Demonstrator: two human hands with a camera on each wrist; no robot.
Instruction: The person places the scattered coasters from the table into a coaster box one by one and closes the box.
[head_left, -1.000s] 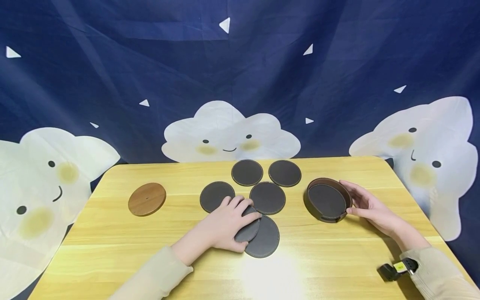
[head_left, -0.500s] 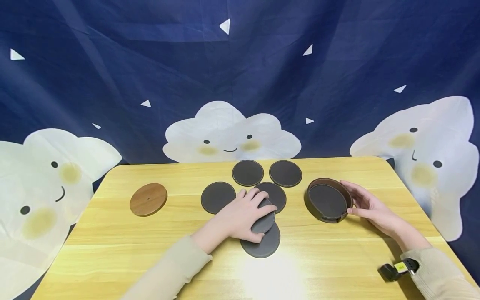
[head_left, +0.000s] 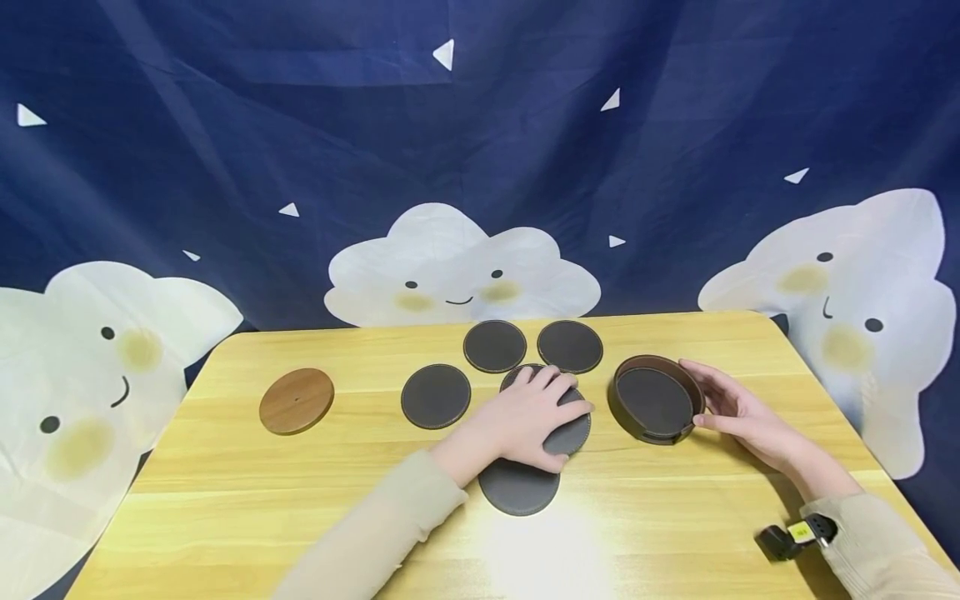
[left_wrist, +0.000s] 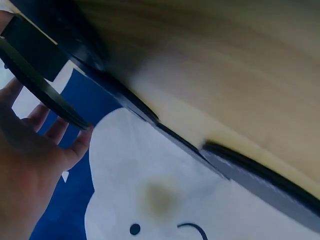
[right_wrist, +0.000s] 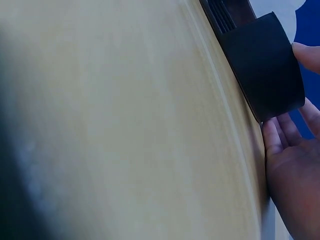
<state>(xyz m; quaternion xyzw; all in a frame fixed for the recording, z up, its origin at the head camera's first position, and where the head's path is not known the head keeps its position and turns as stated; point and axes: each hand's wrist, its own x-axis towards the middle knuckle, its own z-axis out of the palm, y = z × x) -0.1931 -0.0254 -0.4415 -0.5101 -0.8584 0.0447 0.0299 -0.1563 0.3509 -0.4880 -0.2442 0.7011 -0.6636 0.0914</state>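
My left hand (head_left: 525, 421) grips a round black coaster (head_left: 573, 433) by its edge, above the table and left of the holder. In the left wrist view the held coaster (left_wrist: 45, 90) is tilted, with a gap between it and the flat coasters. The round leather coaster holder (head_left: 624, 421) stands on the table with a slot at its front. Through the slot, the right wrist view shows several stacked coasters (right_wrist: 221, 14) inside. My right hand (head_left: 750, 425) holds the holder's right side, thumb and fingers spread along its wall. A coaster (head_left: 517, 493) lies below my left hand.
Two coasters lie at the back, a left one (head_left: 495, 346) and a right one (head_left: 570, 347). Another coaster (head_left: 437, 397) is left of my hand, and my fingers partly cover one more. A brown wooden disc (head_left: 297, 402) lies far left. A cloud-print curtain (head_left: 465, 267) hangs behind the table.
My left hand has carried its coaster to the right, from over the front coaster toward the holder. The right hand and the holder have stayed put.
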